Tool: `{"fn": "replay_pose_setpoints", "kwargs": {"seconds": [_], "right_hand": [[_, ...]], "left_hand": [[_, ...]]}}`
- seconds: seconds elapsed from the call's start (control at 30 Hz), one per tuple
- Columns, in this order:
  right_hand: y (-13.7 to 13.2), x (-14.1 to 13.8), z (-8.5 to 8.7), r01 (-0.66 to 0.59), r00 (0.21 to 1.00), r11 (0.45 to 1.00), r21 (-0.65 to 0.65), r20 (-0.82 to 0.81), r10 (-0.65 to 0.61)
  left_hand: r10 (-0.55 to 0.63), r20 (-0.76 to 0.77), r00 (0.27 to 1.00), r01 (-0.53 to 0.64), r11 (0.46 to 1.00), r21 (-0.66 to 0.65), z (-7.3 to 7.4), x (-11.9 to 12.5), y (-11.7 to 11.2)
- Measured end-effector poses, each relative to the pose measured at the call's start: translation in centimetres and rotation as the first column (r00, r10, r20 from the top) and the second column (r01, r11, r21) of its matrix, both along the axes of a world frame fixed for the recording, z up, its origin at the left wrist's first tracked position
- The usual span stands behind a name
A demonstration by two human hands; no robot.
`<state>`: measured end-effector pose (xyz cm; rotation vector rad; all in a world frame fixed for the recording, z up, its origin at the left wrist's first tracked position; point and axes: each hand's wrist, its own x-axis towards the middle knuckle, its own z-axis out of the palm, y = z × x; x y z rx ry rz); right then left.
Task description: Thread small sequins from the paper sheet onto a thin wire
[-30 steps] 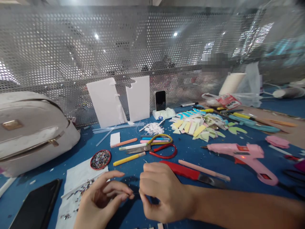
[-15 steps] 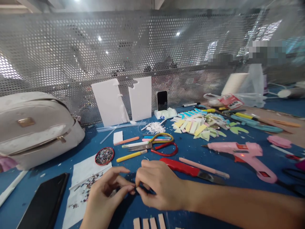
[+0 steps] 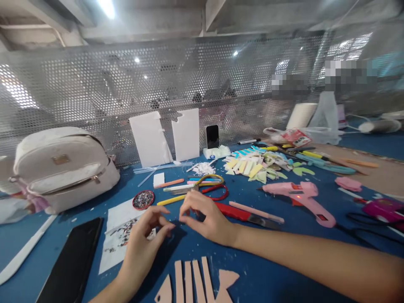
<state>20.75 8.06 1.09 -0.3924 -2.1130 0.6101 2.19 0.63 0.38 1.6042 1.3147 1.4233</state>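
Above the blue table, my left hand (image 3: 147,235) has its fingers loosely curled and apart, with nothing visible in them. It is beside a white paper sheet (image 3: 115,216) strewn with small dark glittery bits. Facing it across a small gap, my right hand (image 3: 210,219) has thumb and forefinger brought together; anything between them is too small to make out. Below my hands lie flat pink cut pieces: a pointed head-like piece (image 3: 164,290) with a hole, several strips (image 3: 188,277) and a tail-like piece (image 3: 227,278). A round red-rimmed dish (image 3: 143,200) of glittery bits touches the sheet.
Behind my right hand lie scissors (image 3: 217,192), a red-handled cutter (image 3: 233,211) and several markers. A pink glue gun (image 3: 303,195) lies right, paper scraps (image 3: 255,166) farther back. A black phone (image 3: 71,261) and pale backpack (image 3: 63,168) are left. White boards (image 3: 186,134) lean on perforated metal.
My hands were together, fingertips meeting; now they are apart with a gap between them. The view has tilted up and shifted, and more of the pink pieces shows.
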Motion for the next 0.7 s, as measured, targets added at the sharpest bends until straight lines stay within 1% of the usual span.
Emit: {"fn": "replay_pose_setpoints", "kwargs": {"seconds": [0.07, 0.13, 0.17, 0.23, 0.3, 0.37, 0.4, 0.47, 0.5, 0.57, 0.63, 0.7], "right_hand": [[0.3, -0.1, 0.0, 0.049, 0.995, 0.988, -0.145, -0.084, -0.062], [0.7, -0.2, -0.1, 0.076, 0.983, 0.957, -0.28, -0.14, -0.119], [0.9, -0.2, -0.3, 0.083, 0.977, 0.942, -0.326, -0.159, -0.141], [1.3, -0.3, -0.5, 0.095, 0.968, 0.924, -0.37, -0.18, -0.172], [1.5, -0.3, -0.7, 0.113, 0.961, 0.919, -0.378, -0.193, -0.198], [1.4, -0.2, -0.7, 0.147, 0.956, 0.927, -0.344, -0.192, -0.223], [1.3, -0.2, -0.5, 0.164, 0.957, 0.938, -0.305, -0.183, -0.227], [0.9, -0.1, -0.2, 0.173, 0.972, 0.972, -0.158, -0.13, -0.194], [0.8, -0.1, -0.1, 0.146, 0.984, 0.986, -0.086, -0.086, -0.153], [0.5, -0.1, 0.1, 0.073, 0.997, 0.997, 0.004, 0.018, -0.073], [0.4, -0.1, 0.0, 0.02, 0.995, 0.998, 0.052, 0.1, -0.025], [0.4, -0.2, -0.1, 0.003, 0.991, 0.997, 0.078, 0.133, -0.013]], "left_hand": [[0.02, -0.068, 0.997, -0.018, 0.999, 0.03, 0.0, -0.3, -0.1], [0.025, -0.141, 0.99, -0.015, 0.997, 0.069, 0.1, -0.5, -0.2], [0.021, -0.175, 0.984, -0.006, 0.996, 0.087, 0.1, -0.6, -0.3], [0.012, -0.234, 0.972, 0.015, 0.994, 0.11, 0.0, -0.7, -0.4], [0.007, -0.267, 0.964, 0.023, 0.994, 0.111, -0.1, -0.7, -0.5], [0.021, -0.256, 0.967, 0.007, 0.994, 0.108, -0.1, -0.7, -0.4], [0.03, -0.241, 0.97, -0.004, 0.994, 0.106, -0.2, -0.7, -0.4], [0.044, -0.214, 0.976, -0.024, 0.995, 0.095, -0.1, -0.6, -0.2], [0.046, -0.205, 0.978, -0.029, 0.996, 0.087, -0.1, -0.6, 0.0], [0.038, -0.195, 0.98, -0.026, 0.997, 0.067, 0.0, -0.5, 0.2], [0.029, -0.186, 0.982, -0.016, 0.998, 0.067, 0.1, -0.4, 0.4], [0.018, -0.186, 0.982, -0.004, 0.997, 0.077, 0.0, -0.3, 0.5]]}}
